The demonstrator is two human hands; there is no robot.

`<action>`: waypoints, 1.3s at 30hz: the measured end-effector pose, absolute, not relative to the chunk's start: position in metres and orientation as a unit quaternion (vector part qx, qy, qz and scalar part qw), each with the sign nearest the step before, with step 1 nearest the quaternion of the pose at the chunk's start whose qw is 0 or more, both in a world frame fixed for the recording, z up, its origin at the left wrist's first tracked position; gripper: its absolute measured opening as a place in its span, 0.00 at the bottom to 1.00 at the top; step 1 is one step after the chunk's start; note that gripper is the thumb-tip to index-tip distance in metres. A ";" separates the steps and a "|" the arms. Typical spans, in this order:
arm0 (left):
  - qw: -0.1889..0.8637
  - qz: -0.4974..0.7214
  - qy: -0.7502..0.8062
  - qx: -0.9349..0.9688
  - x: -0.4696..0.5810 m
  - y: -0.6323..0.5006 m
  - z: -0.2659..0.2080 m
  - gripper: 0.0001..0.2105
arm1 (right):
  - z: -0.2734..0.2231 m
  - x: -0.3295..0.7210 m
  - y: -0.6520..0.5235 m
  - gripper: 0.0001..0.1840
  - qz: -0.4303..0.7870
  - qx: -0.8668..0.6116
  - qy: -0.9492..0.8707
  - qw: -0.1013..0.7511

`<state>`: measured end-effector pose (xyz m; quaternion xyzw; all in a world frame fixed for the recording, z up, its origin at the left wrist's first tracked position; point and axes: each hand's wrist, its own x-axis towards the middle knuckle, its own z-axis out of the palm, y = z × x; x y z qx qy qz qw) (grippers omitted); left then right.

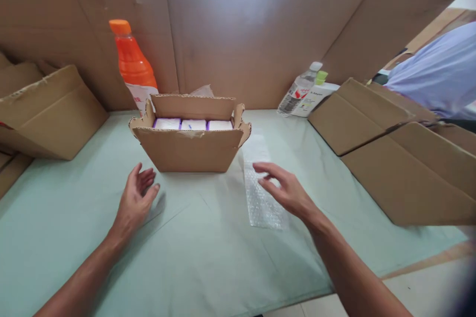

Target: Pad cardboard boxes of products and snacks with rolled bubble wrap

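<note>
An open cardboard box (189, 151) stands at the middle of the table, its top flaps up. Three white packs with purple edges (193, 125) show inside it; their lower parts are hidden. My left hand (138, 195) is in front of the box's left end, fingers apart and holding nothing. Over a strip of bubble wrap (260, 203), my right hand (284, 188) hovers with its thumb and fingers apart, also empty. Neither hand touches the box.
Behind the box stands an orange bottle (136, 62). A clear bottle (299, 91) and a white pouch with a green cap (316, 96) lean at the back right. Cardboard boxes flank both sides (55, 119) (409, 173). A person's light sleeve (439, 69) shows at far right.
</note>
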<state>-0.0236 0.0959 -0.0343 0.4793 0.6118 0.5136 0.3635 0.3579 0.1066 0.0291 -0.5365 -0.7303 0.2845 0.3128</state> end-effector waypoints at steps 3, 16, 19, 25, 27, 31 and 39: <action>0.369 0.483 0.623 0.492 -0.034 0.047 -0.046 0.37 | 0.020 0.393 0.053 0.29 0.194 -0.482 -0.841 0.148; 0.194 0.315 0.454 0.810 0.025 -0.004 -0.011 0.28 | 0.012 0.347 -0.004 0.12 0.056 -0.437 -0.878 0.187; 0.230 0.293 0.422 0.826 0.044 -0.008 -0.005 0.28 | 0.003 0.353 -0.009 0.17 -0.023 -0.471 -0.870 0.145; 0.264 0.268 0.403 0.834 0.055 -0.013 -0.003 0.28 | -0.014 0.352 -0.003 0.18 -0.044 -0.494 -0.850 0.178; 0.257 0.271 0.397 0.838 0.053 -0.017 -0.004 0.31 | -0.001 0.345 -0.018 0.17 -0.019 -0.476 -0.860 0.183; 0.264 0.272 0.349 0.857 0.056 -0.031 0.000 0.38 | 0.042 0.328 -0.063 0.13 0.179 -0.420 -0.866 0.204; 0.489 0.269 0.423 0.714 0.078 -0.046 0.009 0.07 | 0.051 0.338 -0.077 0.24 0.533 -0.478 -0.593 0.369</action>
